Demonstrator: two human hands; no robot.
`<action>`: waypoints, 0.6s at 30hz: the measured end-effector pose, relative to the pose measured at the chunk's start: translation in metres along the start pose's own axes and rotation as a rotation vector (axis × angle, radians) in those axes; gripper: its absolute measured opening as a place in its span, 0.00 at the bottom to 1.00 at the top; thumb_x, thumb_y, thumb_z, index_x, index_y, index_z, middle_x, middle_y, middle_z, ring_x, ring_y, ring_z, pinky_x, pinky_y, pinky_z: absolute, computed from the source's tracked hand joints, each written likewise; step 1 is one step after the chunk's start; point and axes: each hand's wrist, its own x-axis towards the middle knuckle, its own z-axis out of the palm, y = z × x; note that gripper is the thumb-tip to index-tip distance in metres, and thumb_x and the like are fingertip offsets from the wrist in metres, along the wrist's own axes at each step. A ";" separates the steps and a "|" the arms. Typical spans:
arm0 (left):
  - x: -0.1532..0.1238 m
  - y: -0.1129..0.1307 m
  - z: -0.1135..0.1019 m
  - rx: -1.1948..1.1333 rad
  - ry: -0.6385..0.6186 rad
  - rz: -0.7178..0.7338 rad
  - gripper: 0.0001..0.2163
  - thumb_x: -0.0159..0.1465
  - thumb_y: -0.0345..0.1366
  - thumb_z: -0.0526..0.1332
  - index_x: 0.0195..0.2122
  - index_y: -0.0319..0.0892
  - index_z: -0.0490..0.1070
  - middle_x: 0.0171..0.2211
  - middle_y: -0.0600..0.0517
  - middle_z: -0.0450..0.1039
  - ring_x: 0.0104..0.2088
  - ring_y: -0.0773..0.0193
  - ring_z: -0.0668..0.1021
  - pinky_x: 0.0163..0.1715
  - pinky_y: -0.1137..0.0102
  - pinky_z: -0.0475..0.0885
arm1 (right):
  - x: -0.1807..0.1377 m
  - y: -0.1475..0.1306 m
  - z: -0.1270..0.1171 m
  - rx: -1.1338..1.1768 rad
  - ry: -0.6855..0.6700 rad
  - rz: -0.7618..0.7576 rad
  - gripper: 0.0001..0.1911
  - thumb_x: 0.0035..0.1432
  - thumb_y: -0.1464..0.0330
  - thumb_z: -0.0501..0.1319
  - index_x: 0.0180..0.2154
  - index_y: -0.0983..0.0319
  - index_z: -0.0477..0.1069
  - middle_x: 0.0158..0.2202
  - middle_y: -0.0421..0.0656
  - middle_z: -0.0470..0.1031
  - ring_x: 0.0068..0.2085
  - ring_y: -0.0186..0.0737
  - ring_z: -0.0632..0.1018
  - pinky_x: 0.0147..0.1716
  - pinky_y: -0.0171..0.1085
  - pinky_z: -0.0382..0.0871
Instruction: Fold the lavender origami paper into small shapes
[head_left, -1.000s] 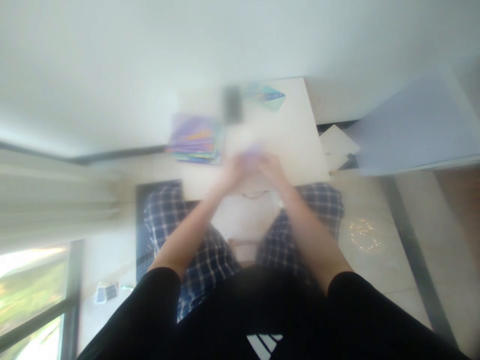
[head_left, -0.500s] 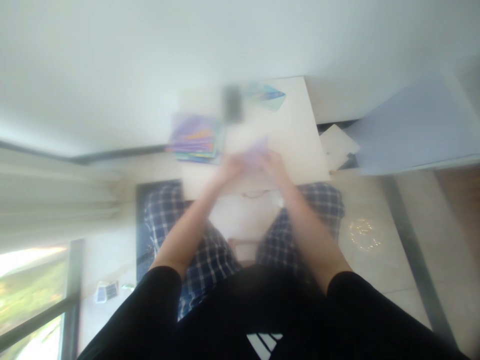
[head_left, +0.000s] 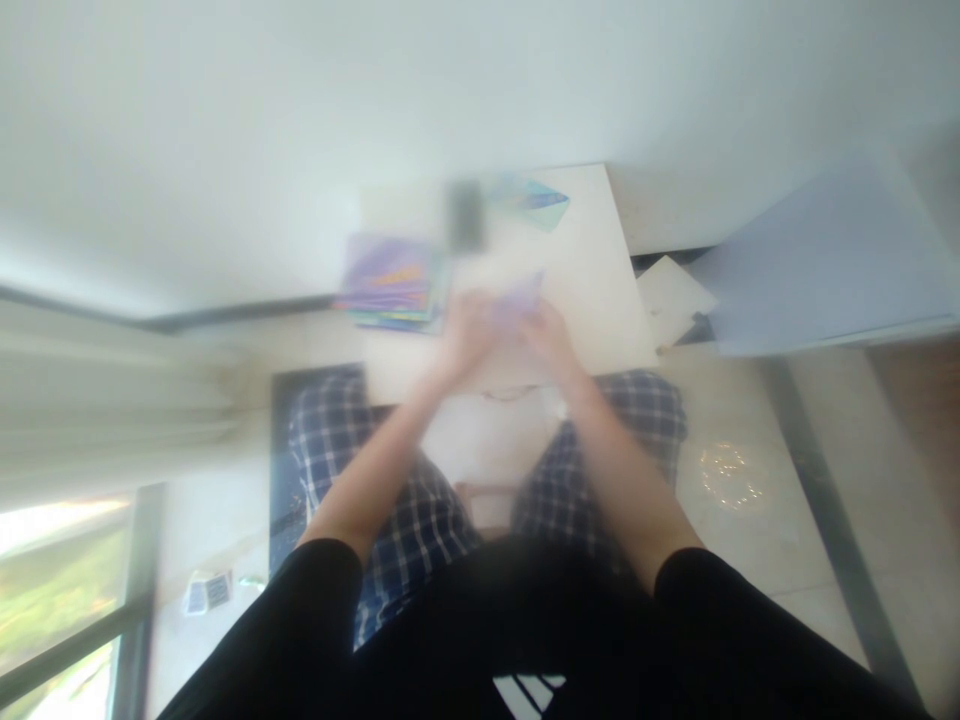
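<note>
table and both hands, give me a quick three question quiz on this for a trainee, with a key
1. True or false: the left hand and the right hand are both at the purple piece.
2. What lies on the table, to the left of the left hand? a) cup b) stack c) scissors
3. Fill in: beyond the hands, from left to right, come the stack, a blurred dark object and a ____.

Key: 1 true; 2 b; 3 teal piece.
</note>
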 end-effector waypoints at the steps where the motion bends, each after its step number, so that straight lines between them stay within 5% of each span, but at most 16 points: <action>1: 0.000 0.001 0.000 0.048 -0.001 0.029 0.17 0.65 0.41 0.62 0.54 0.45 0.72 0.61 0.41 0.67 0.64 0.51 0.68 0.65 0.52 0.62 | -0.001 -0.001 0.001 0.021 -0.003 -0.028 0.29 0.54 0.48 0.65 0.50 0.60 0.75 0.44 0.45 0.82 0.46 0.45 0.82 0.49 0.42 0.76; 6: -0.002 0.010 -0.004 0.012 -0.123 0.120 0.19 0.69 0.42 0.57 0.59 0.44 0.71 0.64 0.42 0.67 0.66 0.52 0.67 0.70 0.55 0.55 | -0.004 -0.001 0.002 0.006 -0.111 -0.068 0.36 0.56 0.46 0.63 0.61 0.55 0.67 0.53 0.44 0.79 0.55 0.48 0.79 0.57 0.45 0.73; 11: -0.005 0.014 -0.006 -0.158 -0.143 -0.030 0.25 0.68 0.46 0.57 0.65 0.43 0.65 0.66 0.42 0.65 0.66 0.50 0.69 0.68 0.54 0.61 | -0.009 -0.002 0.003 -0.063 -0.099 -0.140 0.29 0.64 0.49 0.55 0.61 0.53 0.66 0.60 0.43 0.75 0.63 0.48 0.73 0.62 0.45 0.68; 18: 0.003 0.004 -0.006 -0.224 -0.071 -0.124 0.21 0.64 0.46 0.63 0.56 0.43 0.74 0.55 0.45 0.77 0.57 0.49 0.78 0.58 0.59 0.73 | -0.017 -0.010 0.002 -0.126 0.008 -0.133 0.20 0.60 0.56 0.61 0.52 0.54 0.73 0.47 0.41 0.80 0.45 0.42 0.81 0.49 0.41 0.75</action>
